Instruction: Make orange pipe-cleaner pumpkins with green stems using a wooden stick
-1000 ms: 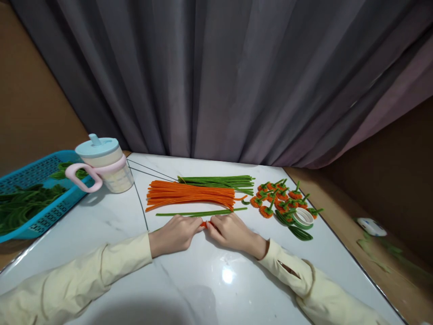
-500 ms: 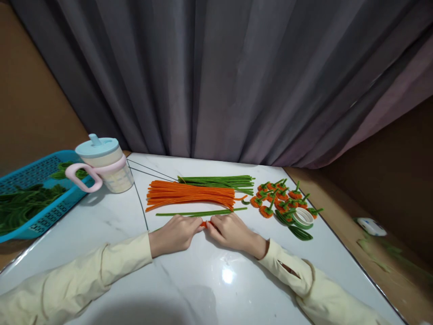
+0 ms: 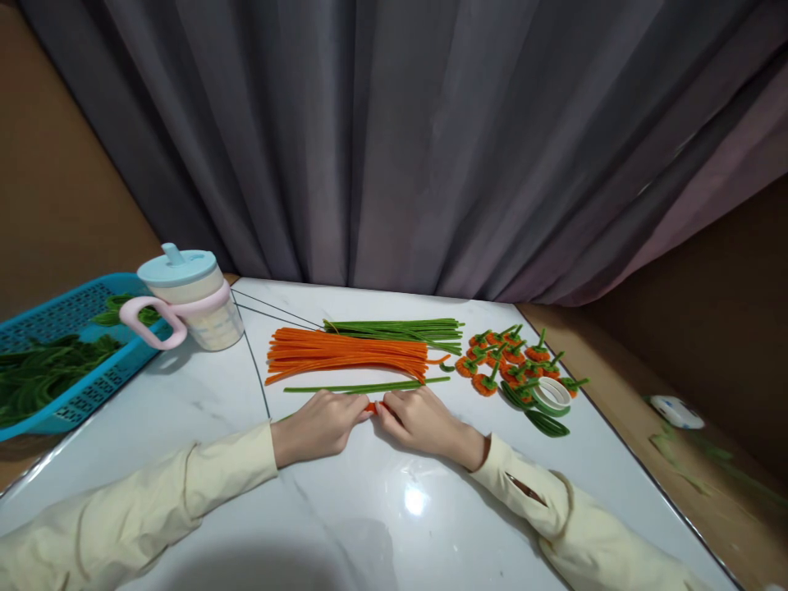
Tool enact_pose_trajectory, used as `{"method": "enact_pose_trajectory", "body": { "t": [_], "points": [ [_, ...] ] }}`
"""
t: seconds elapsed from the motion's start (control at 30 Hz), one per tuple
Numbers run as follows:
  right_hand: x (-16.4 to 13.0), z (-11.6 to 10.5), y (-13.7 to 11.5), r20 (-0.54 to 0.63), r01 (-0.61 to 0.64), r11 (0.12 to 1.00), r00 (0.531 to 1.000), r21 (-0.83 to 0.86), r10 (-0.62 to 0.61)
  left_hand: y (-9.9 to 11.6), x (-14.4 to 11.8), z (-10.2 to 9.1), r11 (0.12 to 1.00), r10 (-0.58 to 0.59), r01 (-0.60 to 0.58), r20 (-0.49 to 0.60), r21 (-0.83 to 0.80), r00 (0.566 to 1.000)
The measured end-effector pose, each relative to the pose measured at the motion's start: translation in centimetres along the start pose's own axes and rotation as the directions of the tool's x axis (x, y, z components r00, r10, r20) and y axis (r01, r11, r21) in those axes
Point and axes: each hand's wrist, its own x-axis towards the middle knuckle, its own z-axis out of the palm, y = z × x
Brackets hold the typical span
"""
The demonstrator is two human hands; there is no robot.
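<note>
My left hand [image 3: 325,425] and my right hand [image 3: 419,420] meet over the table's middle, fingers closed. Between their fingertips a small piece of orange pipe cleaner [image 3: 372,407] shows; most of it is hidden by the fingers. Just beyond the hands lie a couple of green pipe cleaners [image 3: 363,387], then a thick bundle of orange pipe cleaners [image 3: 348,355]. Behind that is a bundle of green pipe cleaners [image 3: 400,329]. To the right sits a group of small orange pipe-cleaner pumpkins [image 3: 485,383] with green stems.
A roll of tape [image 3: 552,396] rests beside green looped pieces [image 3: 547,424] at the right. On the left stand a lidded cup [image 3: 213,316] with a pink handle and a blue basket [image 3: 74,406] of green pieces. A grey curtain [image 3: 394,148] hangs behind the table [image 3: 345,525].
</note>
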Motion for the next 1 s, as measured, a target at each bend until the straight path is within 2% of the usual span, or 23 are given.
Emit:
{"method": "enact_pose_trajectory", "body": {
  "t": [1.0],
  "points": [
    [0.09,-0.23,-0.06,0.020,-0.004,1.000,1.000,-0.001,0.004,-0.08,-0.13,0.17,1.000,0.002,-0.003,0.013,0.015,1.000]
  ]
}}
